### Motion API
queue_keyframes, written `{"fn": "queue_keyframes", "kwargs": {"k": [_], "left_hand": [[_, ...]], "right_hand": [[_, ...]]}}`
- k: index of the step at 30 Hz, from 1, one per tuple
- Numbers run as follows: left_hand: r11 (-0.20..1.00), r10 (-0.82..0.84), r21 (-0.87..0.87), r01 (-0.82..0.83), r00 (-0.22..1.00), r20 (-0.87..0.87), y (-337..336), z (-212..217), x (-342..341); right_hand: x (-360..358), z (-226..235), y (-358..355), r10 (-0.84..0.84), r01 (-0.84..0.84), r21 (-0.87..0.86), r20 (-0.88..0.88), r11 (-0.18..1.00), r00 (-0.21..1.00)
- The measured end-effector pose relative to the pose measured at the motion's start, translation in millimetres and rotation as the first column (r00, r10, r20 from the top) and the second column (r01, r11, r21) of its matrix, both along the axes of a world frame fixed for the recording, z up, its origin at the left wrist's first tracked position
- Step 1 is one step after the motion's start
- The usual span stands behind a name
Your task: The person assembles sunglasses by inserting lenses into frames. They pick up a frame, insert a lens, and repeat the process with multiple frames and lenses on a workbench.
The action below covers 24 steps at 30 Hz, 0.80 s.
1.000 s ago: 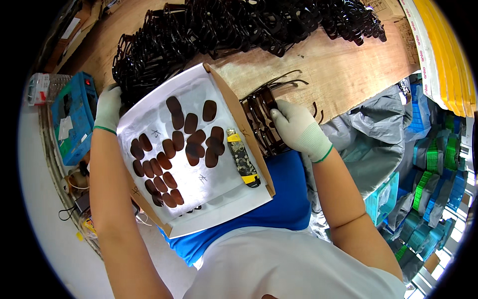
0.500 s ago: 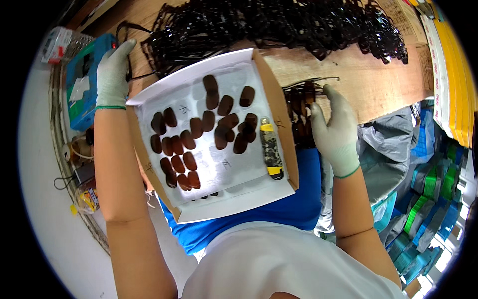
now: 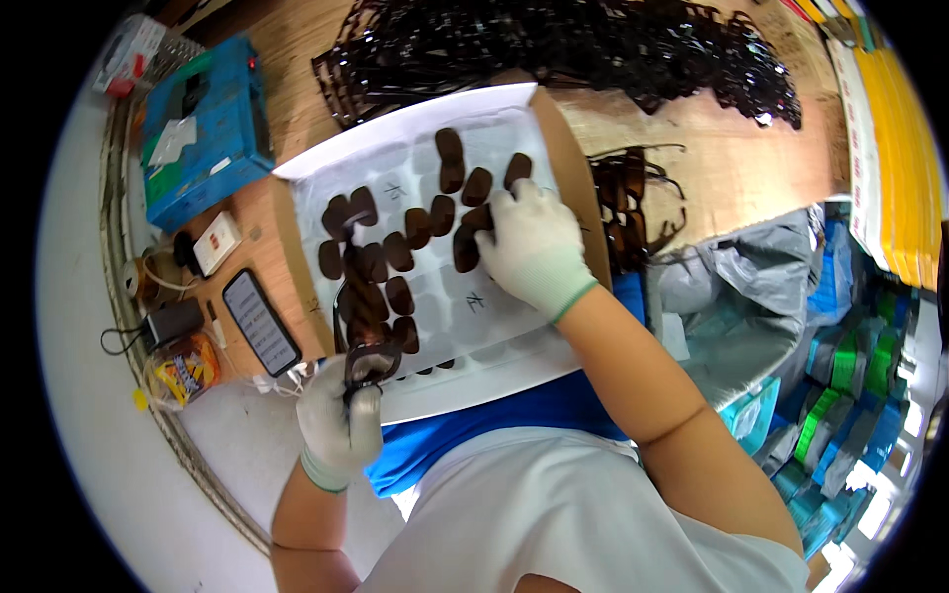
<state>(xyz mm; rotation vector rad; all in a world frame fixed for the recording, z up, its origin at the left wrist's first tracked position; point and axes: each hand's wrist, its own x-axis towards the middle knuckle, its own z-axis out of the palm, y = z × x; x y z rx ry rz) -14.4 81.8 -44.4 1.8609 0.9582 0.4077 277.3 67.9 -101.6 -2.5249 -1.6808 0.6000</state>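
My gloved left hand (image 3: 339,420) is closed on a dark brown spectacle frame (image 3: 372,364) at the near left corner of a shallow cardboard box (image 3: 435,403). The frame's slim temples reach forward over part of the box. Brown tinted lenses (image 3: 450,163) lie in the box on white paper, some overlapping. Over the lenses on the right, my gloved right hand (image 3: 539,247) is pinched at one lens (image 3: 467,247). Its other fingertips are hidden. Beside the box's right wall rests a small stack of brown spectacle frames (image 3: 625,193).
A long heap of dark frames (image 3: 573,49) covers the table's far side. A blue case (image 3: 206,128), a white box (image 3: 217,240) and a phone (image 3: 261,321) lie at left. Grey plastic sheeting (image 3: 741,287) hangs at right, near yellow stacked boards (image 3: 895,158).
My left hand came back from the far left and now holds a spectacle frame. My right hand moved left from the stacked frames onto the lenses. The utility knife is now out of sight.
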Motion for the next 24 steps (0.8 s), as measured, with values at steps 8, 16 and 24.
{"fn": "queue_keyframes", "kwargs": {"k": [8, 16, 24], "left_hand": [[0.97, 0.021, -0.219, 0.101, 0.869, 0.495, -50.2, 3.6, 39.2], [0.966, 0.229, -0.195, -0.17, 0.911, 0.343, -66.9, 21.5, 16.7], [0.994, -0.074, -0.061, 0.086, 0.983, 0.168, -86.1, 29.6, 24.9]], "right_hand": [[11.6, 5.3, 19.9, -0.011, 0.001, -0.114, -0.093, 0.993, 0.996], [-31.7, 43.2, -85.9, 0.412, -0.224, 0.476, -0.338, 0.851, 0.846], [-88.0, 95.1, -140.0, 0.181, 0.402, 0.535, -0.739, 0.743, 0.649]]}}
